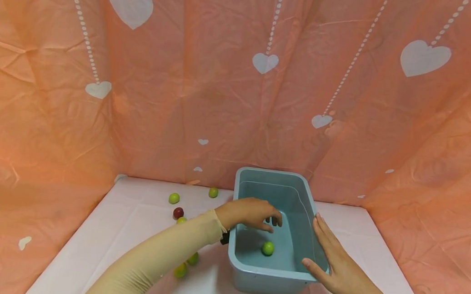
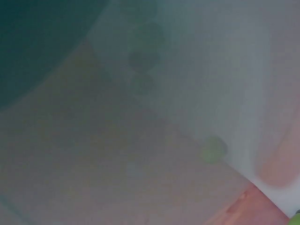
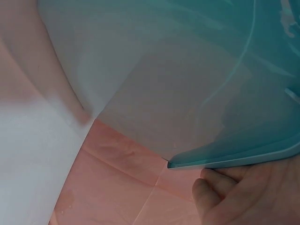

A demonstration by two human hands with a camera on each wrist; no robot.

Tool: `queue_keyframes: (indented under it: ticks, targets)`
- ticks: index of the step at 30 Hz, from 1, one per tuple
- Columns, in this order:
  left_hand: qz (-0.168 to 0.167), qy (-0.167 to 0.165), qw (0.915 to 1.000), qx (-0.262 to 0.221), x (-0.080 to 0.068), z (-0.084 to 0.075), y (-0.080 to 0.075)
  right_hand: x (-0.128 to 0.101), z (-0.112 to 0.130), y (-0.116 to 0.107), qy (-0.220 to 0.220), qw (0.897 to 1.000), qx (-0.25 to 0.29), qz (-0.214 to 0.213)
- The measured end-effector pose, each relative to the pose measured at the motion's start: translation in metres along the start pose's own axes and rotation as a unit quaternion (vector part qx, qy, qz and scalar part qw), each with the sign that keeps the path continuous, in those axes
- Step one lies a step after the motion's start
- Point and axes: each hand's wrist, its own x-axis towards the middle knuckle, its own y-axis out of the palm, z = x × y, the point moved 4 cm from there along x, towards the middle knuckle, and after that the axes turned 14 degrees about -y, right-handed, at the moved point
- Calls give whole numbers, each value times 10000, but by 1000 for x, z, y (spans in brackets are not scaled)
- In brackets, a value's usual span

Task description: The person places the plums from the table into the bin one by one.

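Note:
A grey-blue plastic bin (image 1: 269, 273) stands on the white tabletop. My left hand (image 1: 252, 213) reaches over its left rim, fingers loosely bent down inside, with nothing visible in them. A small round green fruit (image 1: 267, 248) lies on the bin's floor, nearer the front than the hand. Along the outside of the right wall, my right hand (image 1: 339, 266) rests with fairly straight fingers, its thumb over the front right corner of the rim. In the right wrist view, the right hand's fingers (image 3: 220, 185) show right at the bin's rim (image 3: 234, 161). The left wrist view is hazy.
Left of the bin lie a dark red round fruit (image 1: 178, 213) and several green ones, including one at the back (image 1: 213, 192), another green fruit (image 1: 174, 198) and a yellowish-green fruit (image 1: 180, 270). An orange curtain (image 1: 222, 96) with white hearts encloses the table's back and sides.

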Motion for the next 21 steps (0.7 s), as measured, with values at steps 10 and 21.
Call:
queue_keyframes:
  ticks: [10, 21]
  targets:
    - [-378, 8, 9974, -609, -11, 6, -15, 1, 1, 0, -1, 10000, 5, -17]
    - [-849, -85, 9908, -1046, -34, 33, -37, 1, 0, 0, 29, 10000, -9, -19]
